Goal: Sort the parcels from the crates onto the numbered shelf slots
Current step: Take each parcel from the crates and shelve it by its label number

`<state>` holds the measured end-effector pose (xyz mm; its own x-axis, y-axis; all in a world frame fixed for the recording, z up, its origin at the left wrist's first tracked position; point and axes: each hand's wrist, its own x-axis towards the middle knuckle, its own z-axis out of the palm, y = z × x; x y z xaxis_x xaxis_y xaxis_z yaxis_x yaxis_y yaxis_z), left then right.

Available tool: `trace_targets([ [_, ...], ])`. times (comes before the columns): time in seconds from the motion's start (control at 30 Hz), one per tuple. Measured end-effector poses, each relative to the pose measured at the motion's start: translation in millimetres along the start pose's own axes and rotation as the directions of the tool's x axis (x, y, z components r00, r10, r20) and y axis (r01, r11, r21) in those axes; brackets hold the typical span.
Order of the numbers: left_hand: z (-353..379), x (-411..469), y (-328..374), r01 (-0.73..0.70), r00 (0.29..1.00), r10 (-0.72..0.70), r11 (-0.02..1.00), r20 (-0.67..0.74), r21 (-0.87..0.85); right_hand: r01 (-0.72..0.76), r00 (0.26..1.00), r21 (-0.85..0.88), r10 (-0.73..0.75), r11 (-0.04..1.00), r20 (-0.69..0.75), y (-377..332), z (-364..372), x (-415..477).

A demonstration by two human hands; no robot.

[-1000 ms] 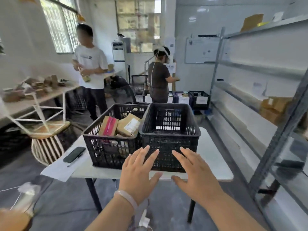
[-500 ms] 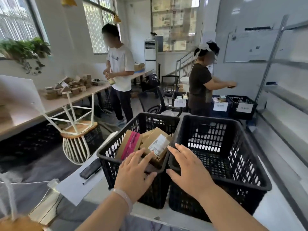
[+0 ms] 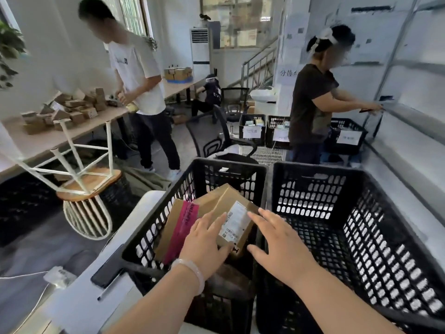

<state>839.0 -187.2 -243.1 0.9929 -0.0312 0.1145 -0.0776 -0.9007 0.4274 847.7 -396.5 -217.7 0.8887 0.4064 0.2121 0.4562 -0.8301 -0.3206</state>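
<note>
Parcel with the white label (image 3: 232, 213) lies tilted on top of the load in the left crate (image 3: 144, 239), leaning against a second parcel with a pink tape strip (image 3: 179, 225). A second ago both hands hung spread in the air short of the crates. Now the left hand (image 3: 207, 239) has come down on the labelled parcel, fingers laid fairly straight over it and thumb at its near corner, not yet closed round it. The right hand (image 3: 281, 247) is open and spread above the wall between the two crates, its fingertips at the parcel's right edge; I cannot tell if they touch. To my eye the pick is just starting, and nothing has left the crate.

The right crate (image 3: 317, 168) beside it looks empty. Both crates stand touching on a white surface (image 3: 79, 307), with a dark phone (image 3: 108, 271) and a pen (image 3: 109, 289) lying by the left crate.

The shelf (image 3: 409, 145) runs along the right, near the crates. To the left an upturned stool (image 3: 89, 182) sits in front of a long table (image 3: 48, 138) piled with small boxes. Further back a person in a white shirt (image 3: 137, 75) works at that table, a person in a dark shirt (image 3: 310, 102) reaches towards the shelf, and labelled crates (image 3: 252, 130) stand on the floor.
</note>
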Motion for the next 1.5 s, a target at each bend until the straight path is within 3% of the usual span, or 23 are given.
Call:
trace_targets([
  [0.3, 27, 102, -26, -0.055, 0.964, 0.044, 0.998, 0.264, 0.035, -0.216, 0.974, 0.012, 0.217, 0.976, -0.061, 3, 14, 37],
  [0.57, 45, 133, -26, 0.044, 0.899, -0.106, 0.987, 0.425, 0.154, -0.292, 0.951, 0.02, 0.292, 0.956, -0.104, 3, 19, 40],
  [0.8, 50, 140, -35, 0.171, 0.921, -0.136, 0.983, 0.365, -0.065, -0.288, 0.952, 0.001, 0.286, 0.958, -0.105, 9, 19, 39],
  [1.1, 32, 136, -33, 0.132, 0.964, -0.106, 0.987, 0.244, -0.094, -0.231, 0.967, -0.002, 0.23, 0.973, -0.11, 16, 8, 49],
  [1.27, 0, 142, -33, 0.096, 0.99, -0.069, 0.967, 0.123, -0.235, -0.225, 0.967, 0.088, 0.233, 0.97, -0.099, 13, 0, 60],
  [1.37, -16, 141, -39, 0.164, 0.986, -0.139, 0.903, 0.091, -0.396, -0.217, 0.971, 0.112, 0.225, 0.97, -0.074, 10, -3, 65],
  [1.5, -40, 139, -42, 0.158, 0.972, -0.234, 0.733, -0.027, -0.662, -0.213, 0.971, 0.213, 0.232, 0.954, -0.066, 3, -8, 72],
])
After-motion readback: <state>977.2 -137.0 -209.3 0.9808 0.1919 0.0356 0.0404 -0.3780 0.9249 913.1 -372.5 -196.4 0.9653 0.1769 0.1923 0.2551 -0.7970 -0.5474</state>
